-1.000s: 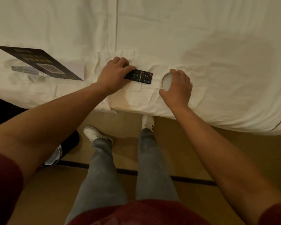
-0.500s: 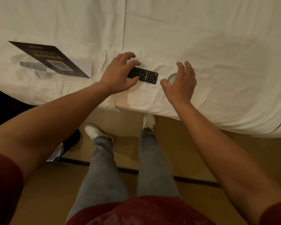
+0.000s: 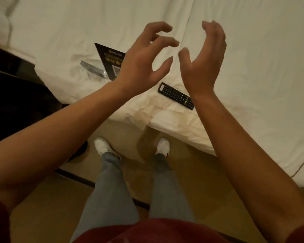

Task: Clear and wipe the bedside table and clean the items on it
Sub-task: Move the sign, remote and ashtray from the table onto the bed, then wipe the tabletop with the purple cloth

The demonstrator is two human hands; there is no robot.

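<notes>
A black remote control (image 3: 175, 95) lies on the white bed sheet (image 3: 253, 67) near the bed's edge. A black printed card (image 3: 109, 57) and a clear acrylic stand (image 3: 93, 69) lie on the sheet to its left. My left hand (image 3: 144, 62) is raised above the bed with fingers loosely curled, holding nothing. My right hand (image 3: 204, 60) is lifted beside it, also empty with relaxed fingers. Both hover above the remote without touching it. A small white round object seen earlier is hidden behind my right hand.
The bed fills the upper view; its edge runs diagonally from left down to the right. A dark piece of furniture (image 3: 16, 102) stands at the left. My legs and white shoes (image 3: 102, 146) are on the tan floor below.
My left hand let go of the remote and my right hand left the white round object. Both hands rose off the bed, and the camera shifted left.
</notes>
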